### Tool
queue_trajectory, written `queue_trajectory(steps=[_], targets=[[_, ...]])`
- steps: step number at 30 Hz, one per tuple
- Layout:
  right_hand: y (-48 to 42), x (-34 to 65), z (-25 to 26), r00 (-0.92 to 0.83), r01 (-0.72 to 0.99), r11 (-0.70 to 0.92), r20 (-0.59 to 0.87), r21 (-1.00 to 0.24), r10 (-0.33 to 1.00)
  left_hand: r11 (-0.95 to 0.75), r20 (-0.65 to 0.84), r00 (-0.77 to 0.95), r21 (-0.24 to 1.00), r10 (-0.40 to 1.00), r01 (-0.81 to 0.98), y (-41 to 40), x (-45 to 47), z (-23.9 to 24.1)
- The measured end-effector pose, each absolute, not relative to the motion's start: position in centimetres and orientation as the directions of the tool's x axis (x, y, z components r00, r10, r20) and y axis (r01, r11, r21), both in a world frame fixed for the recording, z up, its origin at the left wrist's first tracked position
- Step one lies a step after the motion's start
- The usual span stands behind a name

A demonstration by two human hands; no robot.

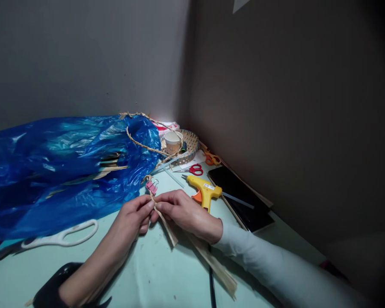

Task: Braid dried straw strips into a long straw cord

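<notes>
Between my two hands runs a thin braid of dried straw-like strips (pixel 167 229). My left hand (pixel 137 211) pinches it from the left, thumb and forefinger together. Against it, my right hand (pixel 182 209) pinches the same braid from the right. Loose flat strip ends hang down toward me, one long strip (pixel 214 265) passing under my right wrist. A pink binder clip (pixel 152 186) grips the braid just beyond my fingertips. Past the clip, a finished length of twisted cord (pixel 141 144) loops over the blue plastic bag.
A blue plastic bag (pixel 67 171) with dried strips covers the left side. White-handled scissors (pixel 64 236) lie before it. Right of my hands are a yellow glue gun (pixel 205 190), a black tablet-like slab (pixel 237 188), red scissors (pixel 196 170) and orange scissors (pixel 212 158). A woven basket (pixel 192 143) stands at the wall corner.
</notes>
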State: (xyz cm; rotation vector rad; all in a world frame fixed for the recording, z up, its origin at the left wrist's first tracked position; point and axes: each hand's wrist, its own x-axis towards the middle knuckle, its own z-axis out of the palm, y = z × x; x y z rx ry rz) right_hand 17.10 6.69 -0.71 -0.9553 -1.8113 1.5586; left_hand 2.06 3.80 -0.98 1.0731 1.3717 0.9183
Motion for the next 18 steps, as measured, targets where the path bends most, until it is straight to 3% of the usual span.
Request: queue_trajectory(steps=[2,4,8,13,18], targets=[[6.4,17.4,-0.5,-0.591,0.346,0.336,0.075,-0.876,0.803,0.292,-0.293,0.012,0.954,0.956,0.073,3.7,1.9,-1.3],[5.9,17.6,-0.4,-0.581,0.521,0.505,0.148,-0.688,0.800,0.290,-0.290,-0.017,0.955,0.957,0.057,3.6,1.8,-1.6],[5.0,17.6,-0.6,-0.572,0.703,0.623,0.246,-0.344,0.782,0.296,-0.291,-0.096,0.954,0.952,0.046,3.2,1.9,-1.9],[3.9,17.4,0.1,-0.627,0.707,0.682,0.281,-0.187,0.726,0.318,-0.318,-0.120,0.948,0.940,-0.020,2.8,2.3,-1.9],[2.7,16.6,0.0,-0.680,0.674,0.726,0.270,-0.137,0.682,0.331,-0.340,-0.081,0.938,0.937,-0.108,2.6,2.0,-2.0]])
